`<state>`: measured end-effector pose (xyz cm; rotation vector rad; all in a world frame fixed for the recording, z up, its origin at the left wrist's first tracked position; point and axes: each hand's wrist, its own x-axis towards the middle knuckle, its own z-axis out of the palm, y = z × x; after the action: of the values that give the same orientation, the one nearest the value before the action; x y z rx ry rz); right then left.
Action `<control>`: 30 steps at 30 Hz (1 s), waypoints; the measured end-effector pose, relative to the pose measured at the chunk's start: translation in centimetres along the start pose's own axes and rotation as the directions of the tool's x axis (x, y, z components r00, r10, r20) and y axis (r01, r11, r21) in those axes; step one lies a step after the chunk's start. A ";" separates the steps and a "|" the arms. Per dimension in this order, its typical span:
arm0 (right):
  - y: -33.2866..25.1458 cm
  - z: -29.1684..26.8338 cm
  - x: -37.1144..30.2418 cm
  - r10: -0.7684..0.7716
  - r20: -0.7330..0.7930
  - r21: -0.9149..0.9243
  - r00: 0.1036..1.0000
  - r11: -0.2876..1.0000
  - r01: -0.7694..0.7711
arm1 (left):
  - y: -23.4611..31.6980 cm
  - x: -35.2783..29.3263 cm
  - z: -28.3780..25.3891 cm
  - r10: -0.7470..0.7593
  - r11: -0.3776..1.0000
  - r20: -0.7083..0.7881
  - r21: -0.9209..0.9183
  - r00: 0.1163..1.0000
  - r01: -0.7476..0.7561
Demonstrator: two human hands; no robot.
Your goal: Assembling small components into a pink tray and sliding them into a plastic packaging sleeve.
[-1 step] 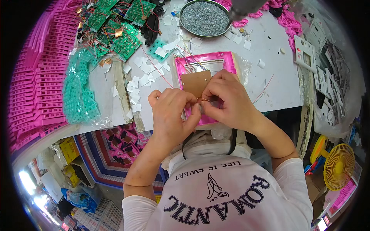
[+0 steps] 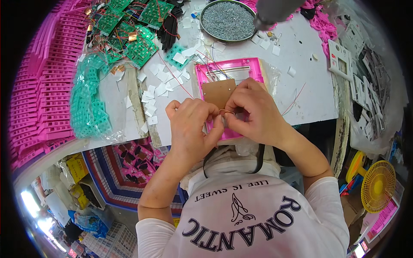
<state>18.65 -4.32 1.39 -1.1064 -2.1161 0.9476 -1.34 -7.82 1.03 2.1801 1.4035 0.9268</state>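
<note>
A pink plastic housing (image 2: 260,68) lies in front of me on the table. Over its opening sits a brown circuit board (image 2: 218,92), with thin coloured wires running from its far side. My left hand (image 2: 189,122) and my right hand (image 2: 257,111) meet at the board's near edge, thumb and fingers pinched on each. Between the fingertips arcs a thin orange-red wire (image 2: 226,110); its ends are hidden by my fingers. The near right part of the housing is covered by my right hand.
A round tray (image 2: 201,20) of small screws stands beyond the housing, beside a hanging dark tool (image 2: 272,13). Green circuit boards (image 2: 143,50), teal rubber keypads (image 2: 89,103) and stacked pink housings (image 2: 41,94) crowd the left. White panels (image 2: 340,59) lie at right, near a yellow fan (image 2: 378,186).
The hanging dark tool has shifted slightly toward me. My hands, the wire and the board look unmoved.
</note>
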 end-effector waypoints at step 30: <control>-0.2 -0.3 -0.1 0.011 0.021 0.003 1.000 1.000 -0.011 | -0.2 -0.3 0.1 0.019 1.000 -0.023 -0.001 1.000 -0.019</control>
<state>18.82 -4.42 1.69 -1.1123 -2.1265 0.9711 -1.45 -8.01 0.70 2.1927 1.3950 0.9622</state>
